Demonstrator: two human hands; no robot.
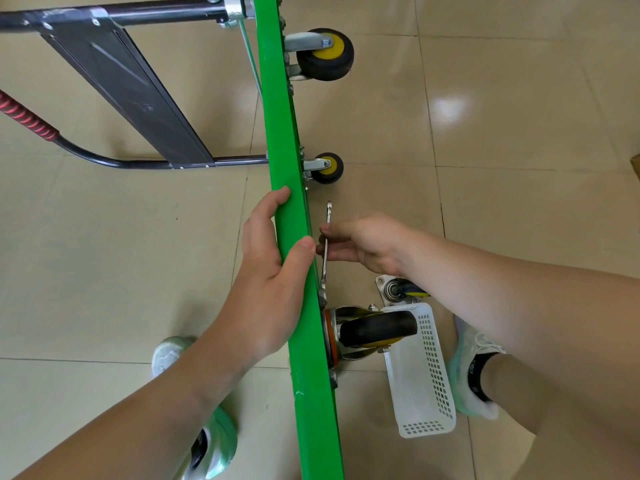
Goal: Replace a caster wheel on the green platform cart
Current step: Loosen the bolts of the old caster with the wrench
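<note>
Currently the green platform cart (pixel 280 140) is stood on its edge on the tiled floor (pixel 502 116), with the underside turned to the right. The upper edge of the deck is gripped by the left hand (pixel 273 271), fingers and thumb curled round it. A wrench (pixel 328 216) is pinched mid-shank in the right hand (pixel 367 244). Its lower end is set at a bolt by the mounting plate of the near caster wheel (pixel 377 327), which is mounted on the deck.

A white perforated basket (pixel 429 393) is laid on the floor just beside that caster, and its far end is overlapped by the tyre. Only plain white bottom and perforated wall are seen, so contents cannot be told. A loose caster (pixel 393 291) is seen outside the basket, just past its far end, partly hidden by the right forearm. Two yellow-hubbed casters (pixel 325 53) are mounted farther along the deck.
</note>
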